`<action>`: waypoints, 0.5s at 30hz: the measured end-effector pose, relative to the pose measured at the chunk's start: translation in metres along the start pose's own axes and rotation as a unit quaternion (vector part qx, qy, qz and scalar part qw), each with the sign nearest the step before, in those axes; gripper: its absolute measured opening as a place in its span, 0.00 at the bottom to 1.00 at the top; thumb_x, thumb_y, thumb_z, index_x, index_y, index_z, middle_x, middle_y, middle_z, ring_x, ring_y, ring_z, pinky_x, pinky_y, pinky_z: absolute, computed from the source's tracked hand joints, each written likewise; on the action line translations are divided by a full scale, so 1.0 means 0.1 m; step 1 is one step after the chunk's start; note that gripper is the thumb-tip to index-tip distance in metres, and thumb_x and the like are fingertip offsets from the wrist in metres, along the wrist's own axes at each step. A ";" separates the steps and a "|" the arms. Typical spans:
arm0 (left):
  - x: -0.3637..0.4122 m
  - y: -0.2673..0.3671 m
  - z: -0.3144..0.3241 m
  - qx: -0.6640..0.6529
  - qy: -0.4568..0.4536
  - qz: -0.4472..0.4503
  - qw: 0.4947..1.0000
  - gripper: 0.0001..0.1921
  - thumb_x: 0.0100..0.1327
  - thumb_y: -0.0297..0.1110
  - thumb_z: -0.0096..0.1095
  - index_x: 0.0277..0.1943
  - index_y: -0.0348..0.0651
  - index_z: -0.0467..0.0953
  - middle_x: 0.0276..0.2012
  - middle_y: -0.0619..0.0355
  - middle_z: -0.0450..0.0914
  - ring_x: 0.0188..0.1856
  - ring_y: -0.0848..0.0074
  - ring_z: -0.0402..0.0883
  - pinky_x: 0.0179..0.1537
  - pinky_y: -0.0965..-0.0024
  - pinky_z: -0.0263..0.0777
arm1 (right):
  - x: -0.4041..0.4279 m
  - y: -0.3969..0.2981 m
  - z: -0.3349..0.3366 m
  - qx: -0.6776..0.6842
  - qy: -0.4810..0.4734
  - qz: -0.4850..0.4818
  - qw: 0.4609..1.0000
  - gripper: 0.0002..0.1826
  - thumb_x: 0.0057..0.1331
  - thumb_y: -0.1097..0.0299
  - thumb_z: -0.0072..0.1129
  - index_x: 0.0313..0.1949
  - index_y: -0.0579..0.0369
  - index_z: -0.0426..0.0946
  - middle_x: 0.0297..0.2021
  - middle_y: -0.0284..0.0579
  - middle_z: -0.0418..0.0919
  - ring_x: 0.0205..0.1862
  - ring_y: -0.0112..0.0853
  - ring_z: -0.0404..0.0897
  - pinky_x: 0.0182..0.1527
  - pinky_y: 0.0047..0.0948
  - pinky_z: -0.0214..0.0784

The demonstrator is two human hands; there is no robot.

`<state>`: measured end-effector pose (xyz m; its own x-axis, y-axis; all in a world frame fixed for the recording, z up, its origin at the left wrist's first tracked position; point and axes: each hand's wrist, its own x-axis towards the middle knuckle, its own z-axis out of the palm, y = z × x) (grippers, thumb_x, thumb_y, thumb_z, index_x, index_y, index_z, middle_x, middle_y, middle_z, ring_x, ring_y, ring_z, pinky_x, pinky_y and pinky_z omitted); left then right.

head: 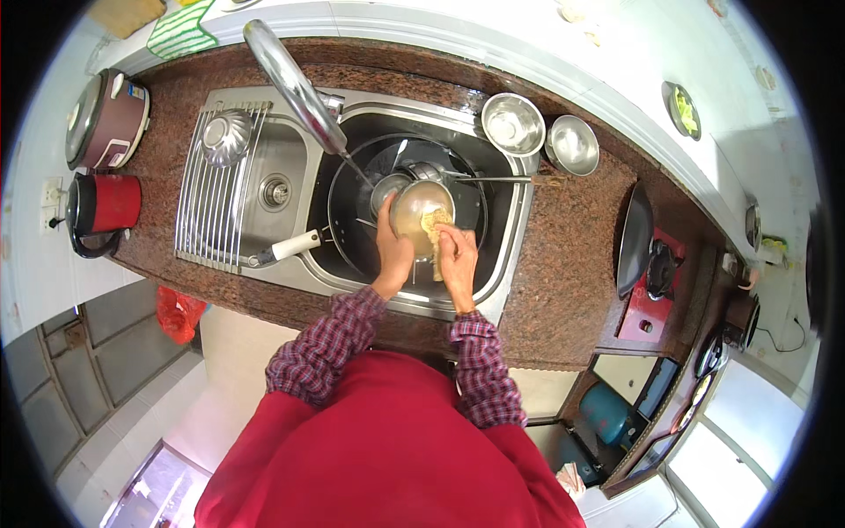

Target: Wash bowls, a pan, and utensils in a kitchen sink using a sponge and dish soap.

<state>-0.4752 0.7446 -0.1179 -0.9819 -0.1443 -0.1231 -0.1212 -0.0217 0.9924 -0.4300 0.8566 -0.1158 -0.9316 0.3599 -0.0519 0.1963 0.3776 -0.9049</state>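
My left hand [394, 254] grips the side of a metal bowl [406, 211], tilted above a black wok [343, 224] in the large sink basin. With my right hand [457, 257] I hold a yellowish loofah-like scrubber [436, 228] against the bowl; its lower end hangs down past the fingers. Water runs from the chrome faucet [297, 86] into the wok, where another small metal bowl [388, 191] lies partly hidden behind my left hand. A long-handled utensil [495, 179] reaches from the wok over the basin's right rim.
Two steel bowls [513, 124] [572, 145] stand at the basin's back right corner. On the left, a fluted metal bowl [228, 137] rests on a roll-up rack [211, 198]. The wok's white handle [296, 245] points left. A red kettle [117, 203] and rice cooker [109, 119] stand far left.
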 end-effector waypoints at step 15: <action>0.18 -0.03 -0.14 0.276 -0.208 0.120 0.930 0.24 0.46 0.19 0.48 0.49 0.45 0.73 0.34 0.45 0.75 0.38 0.50 0.69 0.42 0.57 0.65 | 0.69 -0.33 -0.16 -0.252 -0.204 -0.394 0.860 0.13 0.47 0.70 0.59 0.33 0.51 0.68 0.32 0.42 0.70 0.35 0.37 0.73 0.31 0.33 0.69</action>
<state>-0.4904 0.7285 -0.1237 -0.9475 0.3196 0.0009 0.1663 0.4905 0.8555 -0.4963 0.8826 -0.0832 -0.8456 -0.4681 0.2568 -0.5336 0.7258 -0.4341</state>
